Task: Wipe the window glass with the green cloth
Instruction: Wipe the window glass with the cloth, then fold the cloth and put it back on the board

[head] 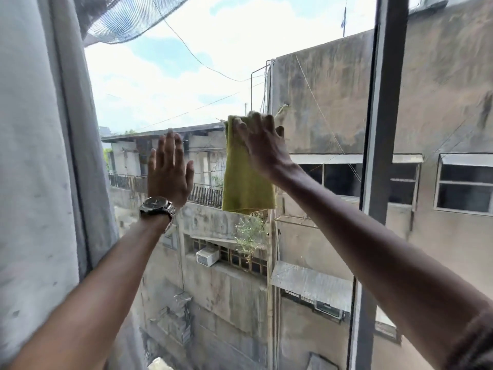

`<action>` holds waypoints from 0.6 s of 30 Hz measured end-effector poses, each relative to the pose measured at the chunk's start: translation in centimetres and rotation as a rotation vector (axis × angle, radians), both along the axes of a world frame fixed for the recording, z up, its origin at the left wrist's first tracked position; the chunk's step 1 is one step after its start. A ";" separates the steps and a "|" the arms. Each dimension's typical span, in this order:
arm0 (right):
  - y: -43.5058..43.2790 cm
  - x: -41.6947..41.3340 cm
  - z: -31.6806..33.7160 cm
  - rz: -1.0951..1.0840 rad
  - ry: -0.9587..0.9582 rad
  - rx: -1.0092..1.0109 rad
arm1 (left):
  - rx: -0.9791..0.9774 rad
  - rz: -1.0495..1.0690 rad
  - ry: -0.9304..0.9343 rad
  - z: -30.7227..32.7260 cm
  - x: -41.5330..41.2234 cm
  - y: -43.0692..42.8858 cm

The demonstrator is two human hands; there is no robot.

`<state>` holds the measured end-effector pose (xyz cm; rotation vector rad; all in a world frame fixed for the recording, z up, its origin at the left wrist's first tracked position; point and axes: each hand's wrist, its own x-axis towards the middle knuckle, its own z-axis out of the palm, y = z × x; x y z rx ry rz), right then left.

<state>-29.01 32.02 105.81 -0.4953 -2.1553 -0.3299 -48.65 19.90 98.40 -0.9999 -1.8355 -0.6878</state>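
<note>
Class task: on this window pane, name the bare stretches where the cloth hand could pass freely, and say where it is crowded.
Free: the glass above both hands, and the lower pane between the forearms. Crowded: mid-pane, where the left hand lies flat beside the green cloth under the right hand.

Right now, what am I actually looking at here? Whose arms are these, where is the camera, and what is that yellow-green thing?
There is no machine here: these are a person's two bare arms, seen from a wide-angle camera worn on their head, so you look out as they do. They stand at a window pane, reaching forward. The right hand presses the top of a green cloth against the glass, and the rest of the cloth hangs down below it. The left hand is open and flat, fingers up, holding nothing; whether it touches the glass is hard to tell. A wristwatch sits on that wrist. A pale curtain hangs at the left, and a dark window frame stands upright at the right. The weathered buildings and sky are outside.
</note>
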 end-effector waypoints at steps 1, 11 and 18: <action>-0.5 1.0 0.7 0.011 -0.035 -0.094 | -0.011 -0.026 -0.082 0.1 1.6 -0.3; -4.5 6.0 -12.1 0.156 -0.627 -0.459 | -0.061 -0.830 -1.045 -16.7 14.1 -2.9; -4.5 12.6 -32.5 0.390 -0.815 -1.205 | -0.543 -0.921 -1.745 -38.8 19.8 -7.5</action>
